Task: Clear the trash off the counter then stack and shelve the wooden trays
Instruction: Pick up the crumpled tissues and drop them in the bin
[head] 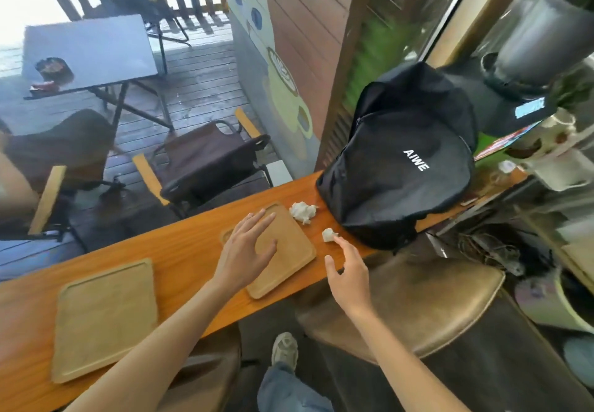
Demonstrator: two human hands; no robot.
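Two wooden trays lie flat on the orange wooden counter (193, 250): a smaller tray (289, 257) in the middle and a larger tray (104, 318) to the left. A big crumpled white tissue (302, 212) sits just beyond the smaller tray. A small white tissue ball (328, 235) lies to its right. My left hand (249, 247) hovers open over the smaller tray, fingers spread. My right hand (348, 271) is open, its fingertips almost touching the small tissue ball.
A black backpack (405, 160) stands on the counter right behind the tissues. A brown padded stool (427, 302) is below my right hand. Folding chairs (205, 160) and a dark table (90, 54) stand on the deck beyond the counter. Cluttered shelves fill the right side.
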